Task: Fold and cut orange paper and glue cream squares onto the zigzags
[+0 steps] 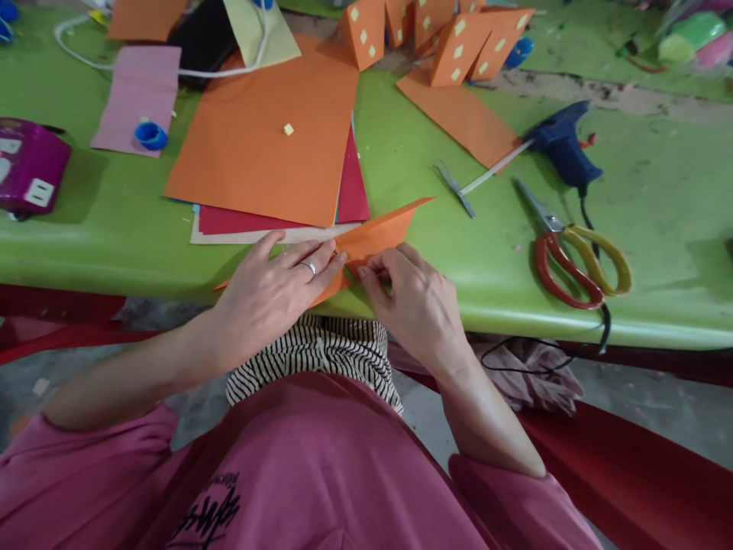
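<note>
Fingers of the left hand [272,290] are held out nearly straight and spread only a little, their tips pressed down on the folded orange paper [381,231], with a ring [308,266] worn on one of them. By the right hand [418,309], thumb and forefinger are brought together in a pinch at the same paper, while the other fingers are curled in; the pinched part is mostly hidden. The folded orange paper is kept at the front edge of the green table [57,248], between and under the fingertips, with one pointed corner raised toward the upper right. Just beyond it, a large orange sheet [260,153] is stacked over a red sheet [353,187] and a white sheet [223,237], and a small pale square [289,130] is seen on top. Farther back, orange cards [363,34] dotted with pale diamonds are stood upright. To the right, scissors [550,222] are laid slightly open, near a blue glue gun [561,141]. To the left, a blue cup [151,137] is set on a pink sheet [140,88], and a purple box [54,164] is partly cut off.
</note>
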The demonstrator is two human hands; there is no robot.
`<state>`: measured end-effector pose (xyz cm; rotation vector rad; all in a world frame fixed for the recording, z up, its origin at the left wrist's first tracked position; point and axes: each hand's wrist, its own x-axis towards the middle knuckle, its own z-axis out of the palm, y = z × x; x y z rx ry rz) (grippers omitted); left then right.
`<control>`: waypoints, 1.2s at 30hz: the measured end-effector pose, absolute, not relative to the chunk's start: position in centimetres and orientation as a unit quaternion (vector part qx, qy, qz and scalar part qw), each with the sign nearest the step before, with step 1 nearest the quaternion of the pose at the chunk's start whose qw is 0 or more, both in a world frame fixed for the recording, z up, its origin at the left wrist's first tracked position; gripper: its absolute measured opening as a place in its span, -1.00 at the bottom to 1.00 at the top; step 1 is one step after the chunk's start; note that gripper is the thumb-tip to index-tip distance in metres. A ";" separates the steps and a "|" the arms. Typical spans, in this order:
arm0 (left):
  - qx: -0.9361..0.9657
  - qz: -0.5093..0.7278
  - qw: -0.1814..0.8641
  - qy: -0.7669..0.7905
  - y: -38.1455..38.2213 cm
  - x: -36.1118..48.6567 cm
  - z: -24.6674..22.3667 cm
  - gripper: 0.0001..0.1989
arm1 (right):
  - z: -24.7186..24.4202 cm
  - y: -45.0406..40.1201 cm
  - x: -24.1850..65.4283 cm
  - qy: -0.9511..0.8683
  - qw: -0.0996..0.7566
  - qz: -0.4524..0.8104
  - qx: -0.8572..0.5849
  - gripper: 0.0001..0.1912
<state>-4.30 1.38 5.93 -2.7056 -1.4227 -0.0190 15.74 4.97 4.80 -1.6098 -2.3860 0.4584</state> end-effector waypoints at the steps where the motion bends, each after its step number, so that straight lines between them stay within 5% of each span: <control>1: -0.884 -0.006 0.040 -0.466 1.4 -4.3 6.0 -0.53 | 4.8 5.1 15.8 -0.816 0.113 0.159 -0.545 -0.78; 8: -0.883 0.003 0.038 -0.467 1.4 -4.4 6.0 -0.53 | 5.7 5.8 15.9 -0.817 0.099 0.195 -0.533 -0.84; 14: -0.887 0.002 0.044 -0.459 1.4 -4.5 5.7 -0.55 | 4.9 5.0 16.7 -0.831 0.172 0.191 -0.494 -0.84; 25: -0.886 0.001 0.016 -0.464 1.4 -4.2 6.0 -0.55 | 3.6 1.2 18.9 -0.895 0.145 -0.075 -0.415 -0.65; 36: -0.884 -0.100 0.046 -0.454 1.6 -5.0 4.0 -0.50 | 2.4 1.3 19.3 -0.867 0.300 -0.055 -0.394 -0.88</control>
